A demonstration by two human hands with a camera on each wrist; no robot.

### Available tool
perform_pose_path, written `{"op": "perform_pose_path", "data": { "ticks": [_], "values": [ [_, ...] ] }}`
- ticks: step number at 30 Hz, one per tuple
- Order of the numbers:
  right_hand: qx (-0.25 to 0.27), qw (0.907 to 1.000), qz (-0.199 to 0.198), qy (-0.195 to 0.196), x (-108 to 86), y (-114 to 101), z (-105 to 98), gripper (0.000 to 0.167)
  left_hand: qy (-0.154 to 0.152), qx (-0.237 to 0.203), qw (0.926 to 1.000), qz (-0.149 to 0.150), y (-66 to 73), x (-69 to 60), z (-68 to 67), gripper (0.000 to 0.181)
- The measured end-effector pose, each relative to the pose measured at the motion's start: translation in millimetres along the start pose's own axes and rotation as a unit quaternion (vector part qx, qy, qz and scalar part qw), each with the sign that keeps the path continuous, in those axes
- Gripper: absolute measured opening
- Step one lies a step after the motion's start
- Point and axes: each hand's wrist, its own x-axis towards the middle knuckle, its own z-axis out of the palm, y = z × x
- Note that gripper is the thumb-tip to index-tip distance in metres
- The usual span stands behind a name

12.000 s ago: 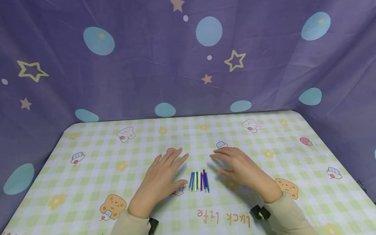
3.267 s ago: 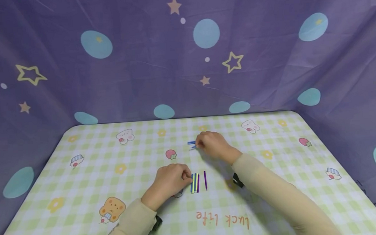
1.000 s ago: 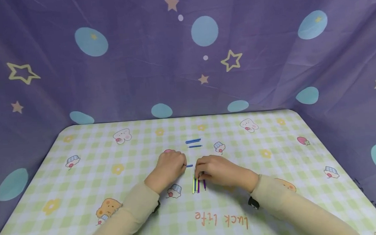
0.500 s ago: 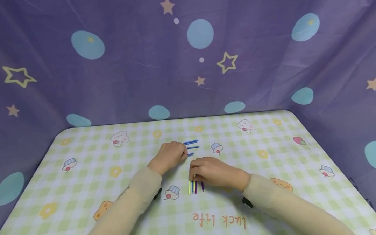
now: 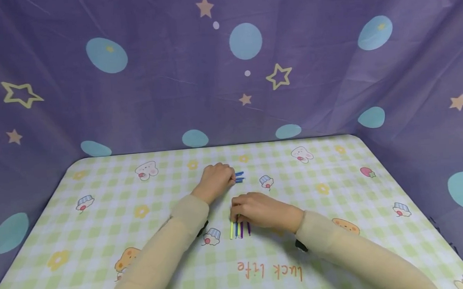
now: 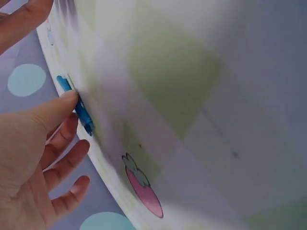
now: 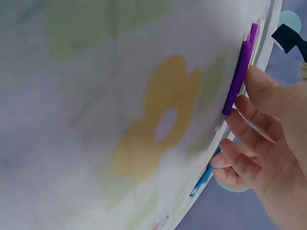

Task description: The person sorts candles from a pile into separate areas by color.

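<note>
My left hand (image 5: 216, 179) pinches a thin blue stick (image 6: 80, 112) between thumb and finger, low over the cloth. Other thin blue sticks (image 5: 239, 174) lie crosswise just beside its fingertips, partly covered by the hand. The right hand (image 5: 257, 209) has curled fingers on the upper ends of a small row of sticks and pinches one; its fingers hide which. In that row are a yellow-green stick (image 5: 232, 230), a blue stick (image 5: 236, 231) and purple sticks (image 7: 241, 69). A blue stick (image 7: 201, 181) also shows beyond the fingers in the right wrist view.
A green-and-white checked cloth (image 5: 318, 257) with cartoon prints covers the table. Behind it hangs a purple curtain (image 5: 156, 100) with stars and blue ovals. Both forearms, in beige sleeves (image 5: 170, 242), reach in from the near edge.
My left hand has carried a blue stick away from the row, up to the other blue sticks at the back. The right hand has come down from those sticks to the row and stays there.
</note>
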Motion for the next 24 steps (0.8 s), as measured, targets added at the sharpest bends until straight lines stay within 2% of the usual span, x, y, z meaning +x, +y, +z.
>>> {"op": "perform_pose_path", "data": {
  "ticks": [6,13,18,24],
  "values": [
    [-0.002,0.9998,0.0,-0.019,3.3,1,-2,0.01,-0.009,-0.004,0.9997,-0.022,0.6,8.0,4.9,0.008],
    [0.006,0.9991,0.015,-0.038,6.4,1,-3,0.01,-0.017,0.005,0.9992,-0.035,3.2,8.1,2.8,0.009],
    [0.006,0.999,0.018,-0.04,6.7,1,-3,0.009,-0.014,-0.003,0.999,-0.043,4.1,3.2,-0.6,0.01],
    [0.012,0.9993,0.014,-0.034,4.3,2,-3,0.007,0.004,-0.03,0.9987,-0.042,5.6,-10.2,-6.6,0.009]
  ]
}}
